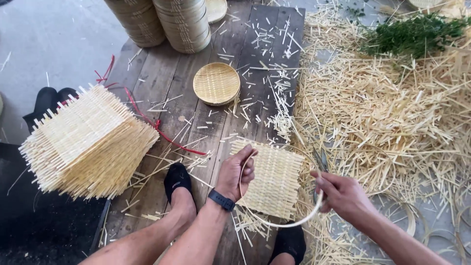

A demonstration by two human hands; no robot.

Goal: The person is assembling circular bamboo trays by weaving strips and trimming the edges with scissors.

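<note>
Nearest the camera, over the dark plank table (230, 44), both hands close on a thin bamboo hoop (282, 223). The left hand (236, 172) pinches the hoop's left side between thumb and fingers; the right hand (343, 195) grips its right side in a curled fist. The hoop lies over a square woven bamboo mat (274, 177), its lower arc hanging past the mat's near edge. The mat sits between the hands, just right of the left hand and closer to it than to the right; its strips run roughly left to right, with frayed ends at the edges. Two feet in black socks (177, 180) rest on the planks, one left of the mat, one below it.

Left of the mat, well apart, a stack of similar woven mats (86, 142) sits tilted, with a red cord (147, 118) trailing from it. Beyond the mat lies open plank strewn with bamboo offcuts, then a small round woven tray (216, 83). Farther still stand stacked bamboo steamer rings (184, 24). Right of the mat, a deep litter of bamboo slivers (387, 108) covers the floor, with green foliage (417, 32) at the far corner.
</note>
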